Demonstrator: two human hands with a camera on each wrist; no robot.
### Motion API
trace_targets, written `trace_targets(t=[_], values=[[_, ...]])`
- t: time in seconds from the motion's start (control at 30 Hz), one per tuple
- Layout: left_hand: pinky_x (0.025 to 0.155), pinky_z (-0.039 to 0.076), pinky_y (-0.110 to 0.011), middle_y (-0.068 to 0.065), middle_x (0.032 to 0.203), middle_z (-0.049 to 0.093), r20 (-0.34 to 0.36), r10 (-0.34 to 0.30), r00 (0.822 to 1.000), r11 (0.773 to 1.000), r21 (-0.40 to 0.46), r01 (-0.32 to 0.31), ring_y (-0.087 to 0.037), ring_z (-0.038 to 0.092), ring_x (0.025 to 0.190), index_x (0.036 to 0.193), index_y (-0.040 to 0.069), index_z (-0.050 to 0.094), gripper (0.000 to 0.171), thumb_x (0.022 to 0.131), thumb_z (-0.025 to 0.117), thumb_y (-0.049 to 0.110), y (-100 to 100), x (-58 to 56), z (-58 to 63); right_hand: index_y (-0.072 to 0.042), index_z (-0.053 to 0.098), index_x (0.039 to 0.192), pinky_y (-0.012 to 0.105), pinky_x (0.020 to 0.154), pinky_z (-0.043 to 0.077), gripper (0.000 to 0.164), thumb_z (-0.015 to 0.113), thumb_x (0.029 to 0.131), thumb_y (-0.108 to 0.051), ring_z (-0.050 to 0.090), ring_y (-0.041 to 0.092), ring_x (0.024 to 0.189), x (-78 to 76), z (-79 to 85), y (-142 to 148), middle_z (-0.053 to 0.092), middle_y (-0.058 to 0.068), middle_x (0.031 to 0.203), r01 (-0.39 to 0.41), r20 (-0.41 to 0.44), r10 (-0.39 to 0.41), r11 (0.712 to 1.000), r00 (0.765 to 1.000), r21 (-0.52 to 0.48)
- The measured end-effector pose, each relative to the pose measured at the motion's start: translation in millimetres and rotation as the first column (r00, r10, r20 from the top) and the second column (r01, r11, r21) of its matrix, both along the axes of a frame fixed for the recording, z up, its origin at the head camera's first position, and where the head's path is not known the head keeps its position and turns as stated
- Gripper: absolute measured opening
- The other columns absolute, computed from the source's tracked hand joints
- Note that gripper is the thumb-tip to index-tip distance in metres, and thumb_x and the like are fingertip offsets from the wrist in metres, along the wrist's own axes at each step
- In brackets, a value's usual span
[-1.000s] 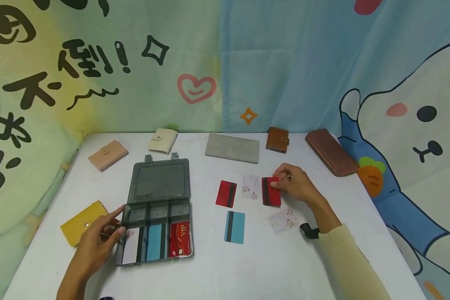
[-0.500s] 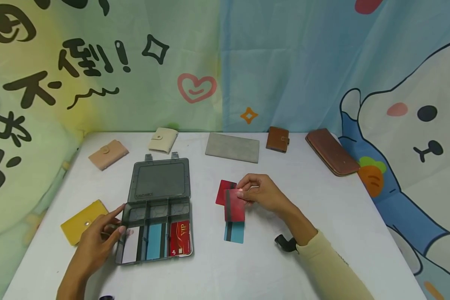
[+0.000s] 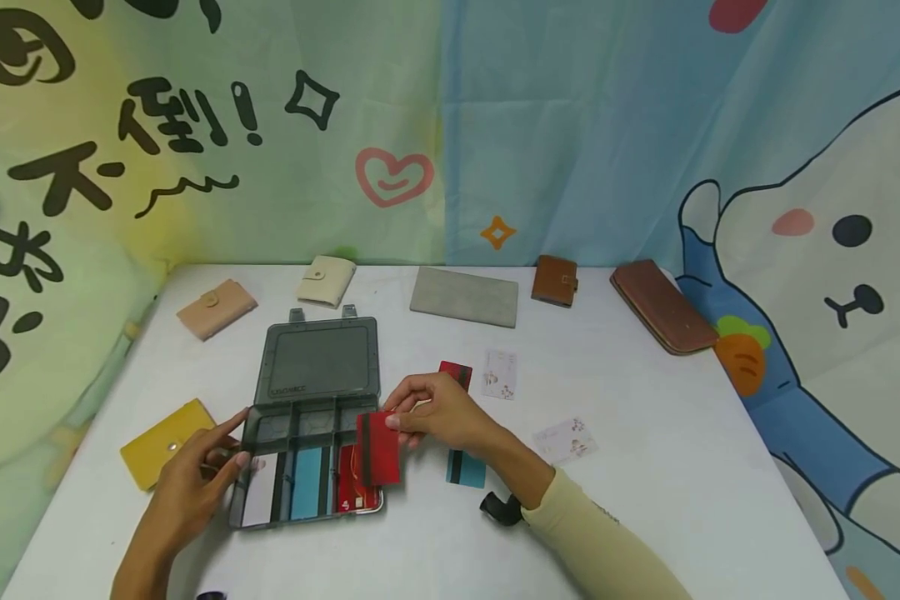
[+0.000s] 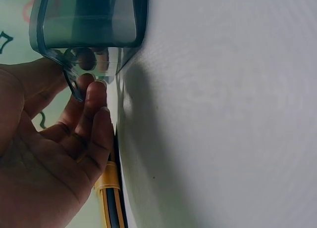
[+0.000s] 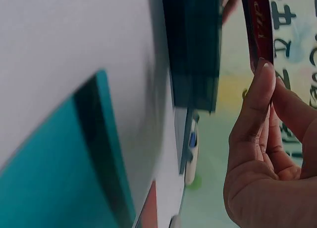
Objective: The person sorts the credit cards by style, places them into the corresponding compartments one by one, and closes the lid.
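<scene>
In the head view, my right hand (image 3: 446, 412) pinches a red card (image 3: 379, 450) with a dark stripe between thumb and fingers. The card hovers over the right front compartment of a grey plastic case (image 3: 317, 362), whose lid lies back. Below it, a red VIP card (image 3: 351, 492) lies in that compartment, partly covered. A blue card (image 3: 310, 483) fills the middle front compartment, a white card (image 3: 260, 492) the left one. My left hand (image 3: 187, 475) holds the case's left edge; in the left wrist view its fingertips (image 4: 99, 89) meet the clear wall.
Another red card (image 3: 457, 372) and a blue card (image 3: 467, 468) lie partly behind my right arm. Two pale printed cards (image 3: 500, 374) lie on the white table (image 3: 645, 500). A yellow wallet (image 3: 167, 442) sits left of the case; several wallets line the back, including a grey one (image 3: 464, 297).
My right hand has picked up the red card from the right part of the table and carried it left over the case. My left hand has stayed at the case's edge.
</scene>
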State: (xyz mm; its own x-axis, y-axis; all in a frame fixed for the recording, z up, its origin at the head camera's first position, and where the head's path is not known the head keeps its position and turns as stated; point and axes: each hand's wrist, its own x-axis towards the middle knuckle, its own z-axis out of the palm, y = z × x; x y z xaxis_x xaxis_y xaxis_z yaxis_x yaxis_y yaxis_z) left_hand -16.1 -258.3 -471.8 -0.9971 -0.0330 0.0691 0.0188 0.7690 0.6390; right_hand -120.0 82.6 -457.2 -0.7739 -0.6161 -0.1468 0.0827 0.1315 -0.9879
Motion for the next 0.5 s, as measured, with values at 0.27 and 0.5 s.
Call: trace_targets(t=[0.27,0.5], values=[[0.063,0.051,-0.021,-0.011,0.108,0.06,-0.002,-0.003,1.0,1.0,0.002,0.003,-0.011,0.058,0.08,0.151,0.022,0.046,0.063,0.093,0.07,0.01,-0.3,0.3,-0.2,-0.009,0.072,0.1,0.034,0.063,0.06,0.016,0.078,0.086,-0.014,0.069,0.028,0.066,7.5,-7.3,-29.2,0.071,0.009,0.082,-0.018,-0.064,0.022,0.998,0.998,0.056],[0.063,0.05,-0.021,-0.013,0.108,0.06,-0.002,-0.005,1.0,1.0,0.003,0.005,-0.017,0.06,0.083,0.151,0.021,0.046,0.063,0.093,0.069,0.01,-0.1,0.3,0.5,-0.018,0.076,0.097,0.023,0.06,0.052,0.015,0.082,0.084,-0.023,0.063,0.012,0.068,8.4,-9.5,-32.4,0.069,-0.004,0.082,0.001,-0.23,0.052,0.974,0.972,0.225]])
